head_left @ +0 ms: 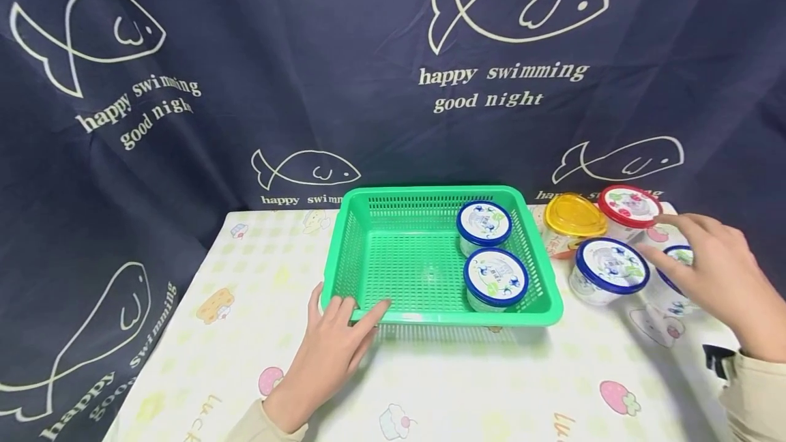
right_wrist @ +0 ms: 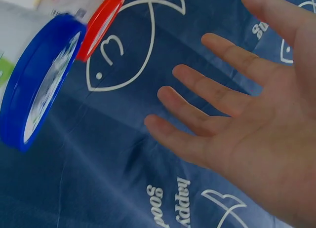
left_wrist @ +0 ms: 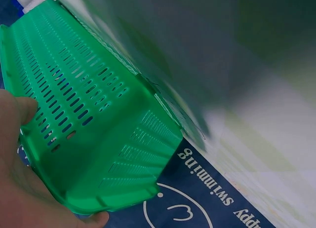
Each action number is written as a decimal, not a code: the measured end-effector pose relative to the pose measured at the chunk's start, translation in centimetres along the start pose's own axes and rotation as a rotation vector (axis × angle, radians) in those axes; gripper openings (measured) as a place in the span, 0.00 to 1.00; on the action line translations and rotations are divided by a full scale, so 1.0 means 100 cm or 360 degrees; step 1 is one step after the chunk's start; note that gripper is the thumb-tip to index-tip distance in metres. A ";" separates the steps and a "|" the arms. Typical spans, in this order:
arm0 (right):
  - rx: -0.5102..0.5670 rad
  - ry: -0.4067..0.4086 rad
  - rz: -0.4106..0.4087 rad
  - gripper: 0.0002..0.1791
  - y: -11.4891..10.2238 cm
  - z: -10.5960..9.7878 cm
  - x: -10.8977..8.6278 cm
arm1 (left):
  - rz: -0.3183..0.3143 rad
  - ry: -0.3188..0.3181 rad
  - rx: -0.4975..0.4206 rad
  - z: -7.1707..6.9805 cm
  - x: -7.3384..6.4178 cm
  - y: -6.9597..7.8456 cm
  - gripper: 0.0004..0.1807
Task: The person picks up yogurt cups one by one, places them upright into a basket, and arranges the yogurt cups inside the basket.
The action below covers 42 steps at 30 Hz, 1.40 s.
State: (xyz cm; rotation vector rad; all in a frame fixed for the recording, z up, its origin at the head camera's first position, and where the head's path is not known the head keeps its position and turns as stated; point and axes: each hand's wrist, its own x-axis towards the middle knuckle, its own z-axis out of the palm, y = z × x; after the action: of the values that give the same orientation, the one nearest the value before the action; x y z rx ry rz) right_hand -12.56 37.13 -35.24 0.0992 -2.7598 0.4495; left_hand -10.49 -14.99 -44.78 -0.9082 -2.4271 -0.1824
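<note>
My left hand (head_left: 331, 343) grips the near left corner of a green plastic basket (head_left: 451, 319), its fingers hooked over the rim. Inside the basket, along the right side, stand two tubs with blue lids, a rear tub (head_left: 484, 222) and a front tub (head_left: 495, 278). My right hand (head_left: 715, 261), fingers spread and holding nothing, hovers over a blue-lidded tub (head_left: 678, 266) that it partly hides. Beside that one stands another blue-lidded tub (head_left: 609, 268). Behind them are a yellow-lidded tub (head_left: 574, 217) and a red-lidded tub (head_left: 631, 207).
A table (head_left: 258, 333) with a pale printed cloth carries everything. Behind it hangs a dark blue curtain (head_left: 381, 87) with white fish drawings and lettering. The loose tubs stand close together just right of the basket.
</note>
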 end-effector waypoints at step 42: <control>-0.0115 -0.0285 0.0368 0.36 0.044 0.000 -0.008 | -0.0015 -0.0014 -0.0050 -0.001 -0.002 0.001 0.24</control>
State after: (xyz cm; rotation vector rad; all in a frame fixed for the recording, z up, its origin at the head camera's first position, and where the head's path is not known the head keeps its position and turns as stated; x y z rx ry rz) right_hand -12.32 41.35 -36.86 -0.2099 -2.9744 0.4165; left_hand -10.27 -14.99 -44.82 -0.9133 -2.4432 -0.2207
